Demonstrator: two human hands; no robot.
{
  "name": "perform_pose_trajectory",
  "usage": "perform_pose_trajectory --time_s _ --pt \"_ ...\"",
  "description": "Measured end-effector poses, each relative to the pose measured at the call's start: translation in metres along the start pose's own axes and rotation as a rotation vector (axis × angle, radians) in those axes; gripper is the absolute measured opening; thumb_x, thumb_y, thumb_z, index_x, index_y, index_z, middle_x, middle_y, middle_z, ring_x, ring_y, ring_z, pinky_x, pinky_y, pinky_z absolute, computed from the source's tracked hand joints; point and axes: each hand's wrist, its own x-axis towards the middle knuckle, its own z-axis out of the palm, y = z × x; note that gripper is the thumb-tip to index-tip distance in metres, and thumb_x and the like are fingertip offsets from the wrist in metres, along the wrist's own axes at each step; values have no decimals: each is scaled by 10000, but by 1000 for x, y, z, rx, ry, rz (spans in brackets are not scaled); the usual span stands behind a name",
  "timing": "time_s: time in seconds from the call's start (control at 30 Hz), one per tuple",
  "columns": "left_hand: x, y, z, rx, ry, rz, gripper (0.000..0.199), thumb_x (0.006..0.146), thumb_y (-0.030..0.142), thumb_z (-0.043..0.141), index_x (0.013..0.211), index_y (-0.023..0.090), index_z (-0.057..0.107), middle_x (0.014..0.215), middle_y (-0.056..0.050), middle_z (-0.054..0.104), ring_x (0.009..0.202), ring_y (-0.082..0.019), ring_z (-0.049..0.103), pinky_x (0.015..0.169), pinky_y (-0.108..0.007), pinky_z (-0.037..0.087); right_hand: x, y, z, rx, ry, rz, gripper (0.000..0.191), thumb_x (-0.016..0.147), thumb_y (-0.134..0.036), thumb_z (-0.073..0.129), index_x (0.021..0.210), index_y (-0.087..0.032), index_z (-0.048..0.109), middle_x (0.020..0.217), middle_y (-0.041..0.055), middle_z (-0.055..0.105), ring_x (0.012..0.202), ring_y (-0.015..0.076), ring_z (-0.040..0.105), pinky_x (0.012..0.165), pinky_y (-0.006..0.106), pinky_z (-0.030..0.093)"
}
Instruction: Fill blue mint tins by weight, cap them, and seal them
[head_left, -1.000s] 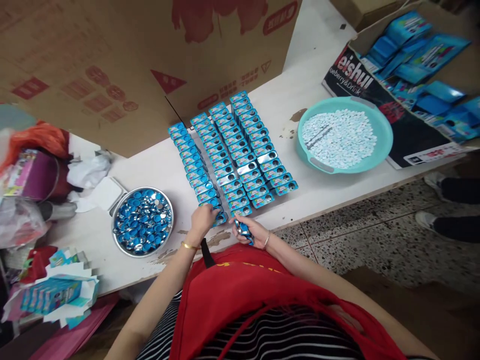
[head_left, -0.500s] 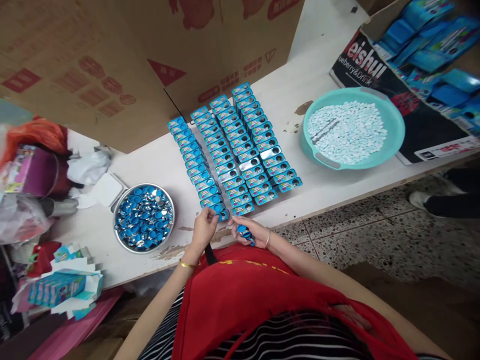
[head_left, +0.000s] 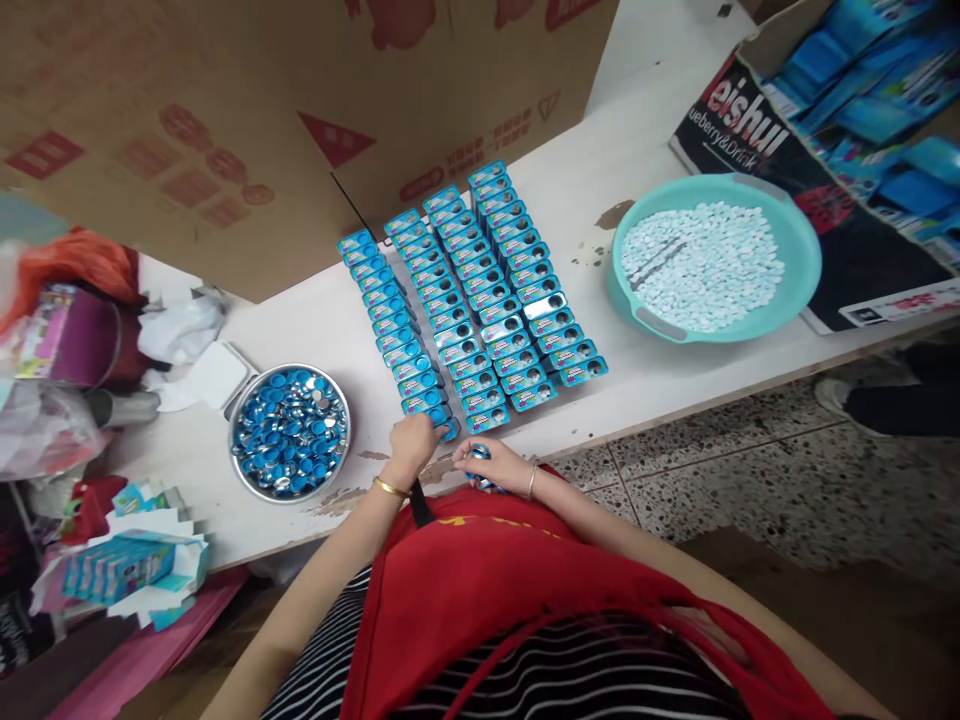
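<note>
My left hand (head_left: 413, 442) is curled with its knuckles up, at the near end of the leftmost row. Its fingertips touch the nearest small blue tin (head_left: 449, 429), and whatever lies under them is hidden. Close by, my right hand (head_left: 504, 466) is closed around several round blue-and-silver caps (head_left: 480, 453), palm up at the table edge. Tins stand in four slanting rows. Round blue caps fill the openings in the leftmost row (head_left: 390, 325), while dark round openings show in the other rows (head_left: 489, 295). A steel bowl (head_left: 348, 440) of loose caps sits to the left.
A turquoise basin (head_left: 806, 255) of small pale tablets stands right, beside a black printed carton (head_left: 750, 190) of blue packs. A large cardboard box (head_left: 247, 120) blocks the back. Bags and an open pack of blue boxes (head_left: 120, 570) crowd the left. Someone's shoe (head_left: 851, 405) shows at right.
My left hand has turned from a pinch to a curled, knuckles-up pose over the nearest tin. The right hand's fingers have shifted over the caps. The view has moved slightly.
</note>
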Motion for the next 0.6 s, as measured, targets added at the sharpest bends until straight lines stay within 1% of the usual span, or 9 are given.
perform_pose_trajectory --time_s 0.1,0.17,0.2,0.27,0.33,0.4,0.47,0.5,0.6 --pt "-12 6 -5 -114 -32 85 349 850 466 531 673 172 598 712 -58 662 775 -202 627 680 -272 436 1 -3 1 -76 1 -58 202 680 -342 669 772 -190 573 523 -64 517 485 94 466 484 214 368" --pt "-23 11 -5 -203 -79 164 415 869 524 461 670 176 568 649 -12 637 677 -151 595 622 -235 428 1 -2 1 -95 17 -77 155 656 -285 672 697 -184 562 503 -72 496 488 86 435 494 212 344" --pt "-27 13 -4 -269 -112 200 426 854 550 467 669 175 550 628 3 624 640 -136 574 595 -224 421 1 0 0 -103 27 -84 146 648 -266 668 659 -182 549 498 -73 489 492 84 424 496 212 333" --pt "-35 16 -1 -430 -205 251 409 778 572 555 683 176 522 601 23 594 588 -119 534 547 -214 399 -1 4 -2 -108 48 -92 146 634 -243 659 615 -179 530 507 -71 488 506 82 415 504 214 318" --pt "-38 18 2 -573 -322 258 376 700 529 645 728 179 509 580 40 561 549 -111 503 514 -213 377 -4 8 -5 -98 68 -94 138 614 -223 658 607 -178 527 517 -76 486 519 79 410 512 214 308" --pt "-40 19 4 -618 -405 251 342 653 444 691 773 181 509 572 51 544 528 -109 495 502 -215 368 -7 11 -8 -72 81 -91 138 583 -198 663 610 -177 529 520 -83 484 528 77 409 519 211 303" --pt "-40 23 6 -615 -427 263 317 631 374 703 790 183 506 578 55 538 535 -111 506 510 -218 372 -9 14 -11 -34 84 -84 141 562 -189 666 612 -175 535 515 -87 487 527 76 413 520 210 306" --pt "-39 25 6 -608 -416 278 296 633 353 696 783 184 506 581 54 536 542 -111 510 517 -218 375 -11 14 -12 -10 87 -79 140 562 -197 664 616 -174 538 515 -86 491 523 75 416 519 210 310" --pt "-32 37 6 -576 -310 309 194 697 335 625 728 186 505 577 51 523 555 -107 497 542 -222 380 -16 15 -17 76 110 -53 158 598 -272 656 643 -175 540 506 -80 491 490 73 420 500 210 320"
